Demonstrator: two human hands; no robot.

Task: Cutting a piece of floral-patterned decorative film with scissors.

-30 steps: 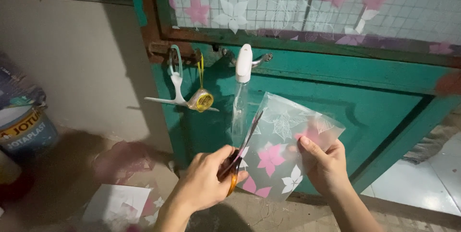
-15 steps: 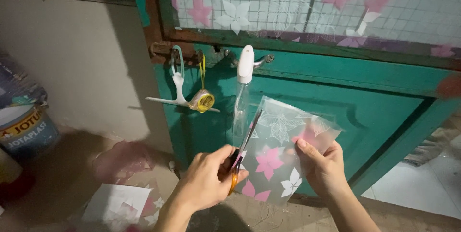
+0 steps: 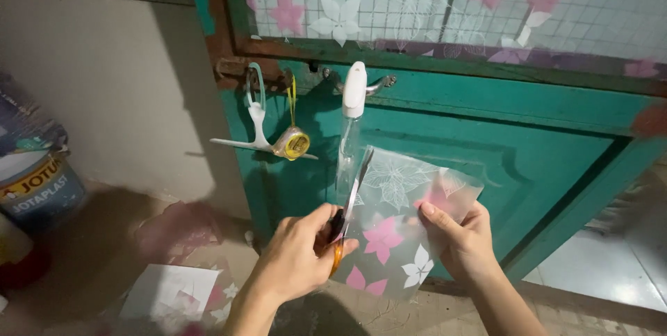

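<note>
My left hand (image 3: 299, 256) grips orange-handled scissors (image 3: 349, 205), blades pointing up along the left edge of a translucent film sheet (image 3: 403, 232) printed with pink and white flowers. My right hand (image 3: 462, 239) pinches the sheet at its right side, thumb on the front. Both hands are held in front of a green door (image 3: 486, 141). The same flowered film covers the door's wire-mesh window (image 3: 445, 2).
A spray bottle (image 3: 351, 120) hangs from the door handle (image 3: 379, 84). A white squeegee (image 3: 256, 124) and a yellow tape measure (image 3: 295, 143) hang from the latch. A paint bucket (image 3: 35, 183) stands at left; film scraps (image 3: 174, 291) lie on the floor.
The scissors have shifted slightly to the right along the sheet's left edge. The sheet and my right hand have stayed almost in place.
</note>
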